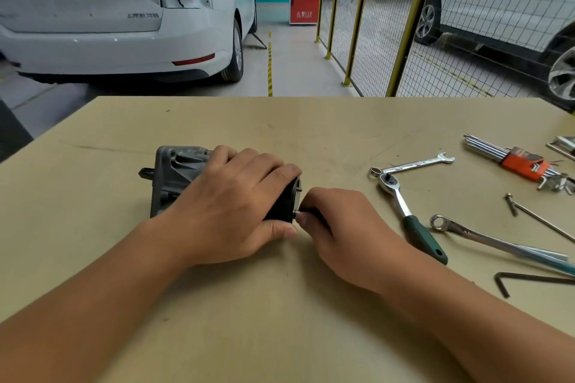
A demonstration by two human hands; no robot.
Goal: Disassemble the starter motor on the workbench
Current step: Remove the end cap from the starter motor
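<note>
Our right hand [337, 227] pinches a bolt [296, 213] at the starter motor's [183, 179] black end; our left hand [236, 211] grips the motor on the worktop [280, 121].

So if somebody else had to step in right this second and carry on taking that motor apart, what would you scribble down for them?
Left hand: lies over the starter motor, gripping it and holding it on its side on the workbench.
Right hand: fingers pinch a small bolt or pin at the motor's black end cap.
Done: one long bolt already lies loose among the tools on the right.
Left: draw out the pinched piece, then lift off the end cap and separate the housing.
Tools to the right: ratchet, two spanners, hex key set, single hex key.
</note>
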